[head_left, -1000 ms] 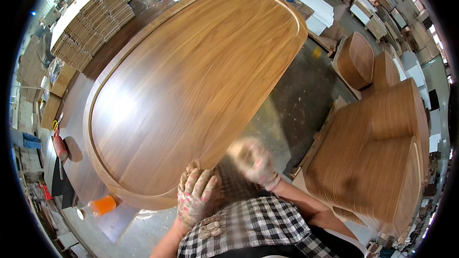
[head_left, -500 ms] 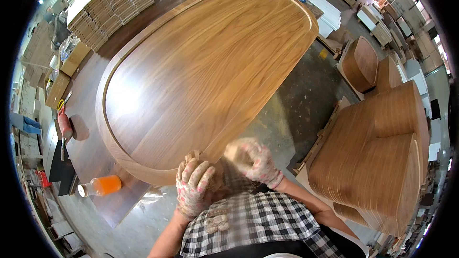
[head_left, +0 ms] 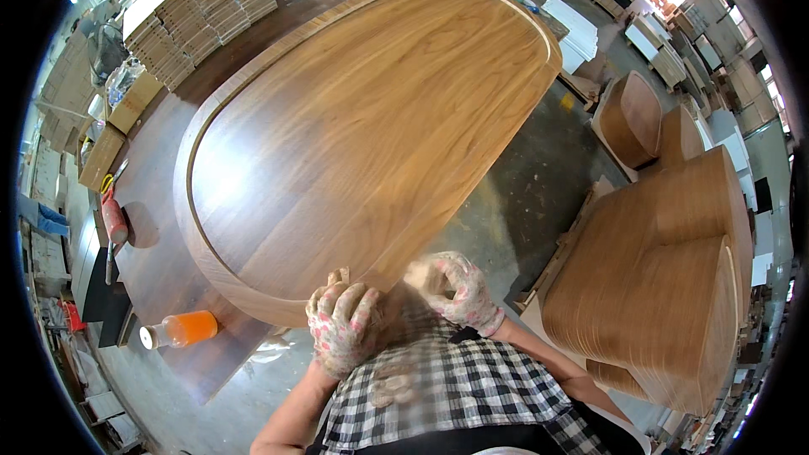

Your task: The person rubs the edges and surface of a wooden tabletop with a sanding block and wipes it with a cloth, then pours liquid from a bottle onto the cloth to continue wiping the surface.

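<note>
A large wooden panel [head_left: 354,143] with rounded ends and a grooved rim lies before me, its near end by my hands. My left hand [head_left: 345,329], in a pale glove with pink spots, is closed at the panel's near edge. Its fingers are curled, and what they hold is hidden. To its right, past the panel's edge, my right hand [head_left: 459,295] wears a matching glove. Thumb and fingers curl together there in a pinch. A tan blur at the fingertips is too smeared to tell as glove or object.
An orange-filled bottle [head_left: 190,329] lies on the dark table [head_left: 156,282] at the left, near yellow-handled scissors [head_left: 108,184] and a red tool [head_left: 113,219]. Stacked boards [head_left: 194,25] stand at the far left. Curved wooden pieces [head_left: 640,278] sit at the right.
My right hand has shifted slightly down and its fingertips remain blurred. My left hand has moved slightly left and down, still closed. The panel looks shifted a little as the view moved.
</note>
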Available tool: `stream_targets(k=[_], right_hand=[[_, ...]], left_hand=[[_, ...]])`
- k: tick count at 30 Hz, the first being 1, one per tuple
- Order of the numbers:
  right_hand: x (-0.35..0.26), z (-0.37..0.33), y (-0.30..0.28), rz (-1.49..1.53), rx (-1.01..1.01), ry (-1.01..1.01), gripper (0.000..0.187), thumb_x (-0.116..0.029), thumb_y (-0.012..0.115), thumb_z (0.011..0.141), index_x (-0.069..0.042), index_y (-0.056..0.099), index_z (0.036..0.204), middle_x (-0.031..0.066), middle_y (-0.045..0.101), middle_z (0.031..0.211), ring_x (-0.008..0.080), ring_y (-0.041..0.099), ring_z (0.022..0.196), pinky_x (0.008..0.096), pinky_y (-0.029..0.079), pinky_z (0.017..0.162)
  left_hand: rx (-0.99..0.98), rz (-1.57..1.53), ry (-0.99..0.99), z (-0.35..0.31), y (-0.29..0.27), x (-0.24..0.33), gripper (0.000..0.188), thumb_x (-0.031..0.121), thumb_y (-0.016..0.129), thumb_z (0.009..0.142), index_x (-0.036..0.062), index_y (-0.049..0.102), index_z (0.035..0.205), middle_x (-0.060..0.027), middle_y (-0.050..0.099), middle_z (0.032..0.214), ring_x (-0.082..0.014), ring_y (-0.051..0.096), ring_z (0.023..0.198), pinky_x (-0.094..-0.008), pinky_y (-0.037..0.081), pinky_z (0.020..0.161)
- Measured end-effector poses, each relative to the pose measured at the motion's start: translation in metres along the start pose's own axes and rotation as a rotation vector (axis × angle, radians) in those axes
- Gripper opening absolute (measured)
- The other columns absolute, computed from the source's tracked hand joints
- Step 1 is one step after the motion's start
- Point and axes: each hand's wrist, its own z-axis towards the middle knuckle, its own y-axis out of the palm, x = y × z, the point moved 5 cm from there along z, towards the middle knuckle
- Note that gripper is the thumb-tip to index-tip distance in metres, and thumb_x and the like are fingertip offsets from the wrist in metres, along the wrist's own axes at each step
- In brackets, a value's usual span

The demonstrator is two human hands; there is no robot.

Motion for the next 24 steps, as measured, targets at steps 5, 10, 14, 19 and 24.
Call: stream_targets(k=[5,10,14,19,24], right_hand=[[0.060,0.070,-0.065,-0.051,0.369,0.134,0.022,-0.013,0.074,0.090,-0.003,0.066,0.109,0.0123,0.068,0.097,0.0258,0.067,0.090,0.0363,0.054,0.080],[0.062,0.051,-0.046,-0.224,0.326,0.122,0.026,-0.010,0.076,0.087,-0.002,0.064,0.109,0.0137,0.066,0.102,0.0288,0.067,0.092,0.0372,0.055,0.080],[0.013,-0.011,0.000,0.054,0.052,-0.087,0.040,-0.015,0.080,0.081,-0.002,0.065,0.115,0.0146,0.067,0.106,0.0299,0.067,0.097,0.0425,0.055,0.085],[0.038,0.037,-0.044,0.134,0.228,0.124,0.027,-0.005,0.072,0.086,-0.004,0.065,0.112,0.0112,0.066,0.101,0.0254,0.065,0.092,0.0379,0.054,0.080],[0.028,0.018,-0.015,-0.103,0.147,0.055,0.033,-0.014,0.078,0.083,-0.004,0.063,0.111,0.0147,0.064,0.106,0.0293,0.065,0.094,0.0380,0.054,0.080]], left_hand=[[-0.019,-0.001,-0.064,0.015,0.003,0.007,0.064,0.026,0.076,0.067,0.0152,0.062,0.128,-0.0061,0.061,0.121,-0.0330,0.052,0.114,-0.0519,0.039,0.098],[0.014,-0.029,-0.065,0.026,0.021,0.021,0.067,0.029,0.077,0.066,0.0172,0.061,0.130,-0.0053,0.061,0.120,-0.0333,0.052,0.114,-0.0535,0.039,0.098],[0.085,-0.153,0.002,0.028,0.023,0.028,0.064,0.026,0.076,0.064,0.0161,0.064,0.126,-0.0048,0.060,0.122,-0.0321,0.052,0.118,-0.0532,0.038,0.101],[0.138,-0.331,0.127,0.014,0.007,0.025,0.042,0.023,0.071,0.073,0.0111,0.070,0.113,-0.0066,0.068,0.111,-0.0314,0.060,0.108,-0.0486,0.048,0.091],[0.113,-0.450,0.165,-0.014,0.000,0.018,0.040,0.034,0.071,0.076,0.0104,0.071,0.109,-0.0066,0.070,0.108,-0.0311,0.065,0.099,-0.0459,0.051,0.085]])
